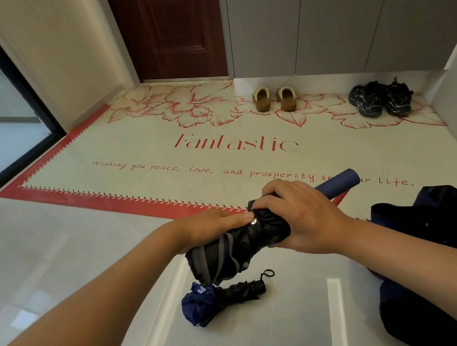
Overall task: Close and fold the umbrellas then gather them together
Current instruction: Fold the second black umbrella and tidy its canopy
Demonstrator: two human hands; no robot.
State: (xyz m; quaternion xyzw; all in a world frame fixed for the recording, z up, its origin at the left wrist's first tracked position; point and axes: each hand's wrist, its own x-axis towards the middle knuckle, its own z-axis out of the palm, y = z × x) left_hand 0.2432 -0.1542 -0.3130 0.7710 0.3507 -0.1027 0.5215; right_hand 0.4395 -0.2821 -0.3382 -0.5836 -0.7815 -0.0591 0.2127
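You hold the black folded umbrella (pixel 241 245) in mid-air at the centre of the frame, lying roughly crosswise, its navy handle (pixel 339 182) pointing to the upper right and the loose canopy end hanging down to the lower left. Your right hand (pixel 302 215) is curled closed around the bundled cloth near the handle end, which seems meant to keep the folds squeezed tight. Your left hand (pixel 214 226) lies along the far side of the bundle with its fingers reaching to the strap and the silver snap (pixel 254 222); I judge you are fastening the strap, and the two-handed hold serves that. How far the left fingers close I cannot tell, since the umbrella and your right hand cover most of them.

Directly below, a second small umbrella (pixel 223 297) lies on the pale floor (pixel 55 260), blue and black, collapsed but with its cloth bunched and loose. At the right edge, a dark navy umbrella (pixel 442 243) spreads out in a heap; it is cut by the frame and by your right forearm, so its state is unclear. A red strip (pixel 340 198) shows just under the handle, its nature uncertain.

The mat (pixel 158 154) with red lettering lies beyond, with brown slippers (pixel 274 99) and black sandals (pixel 380 101) at its far edge.
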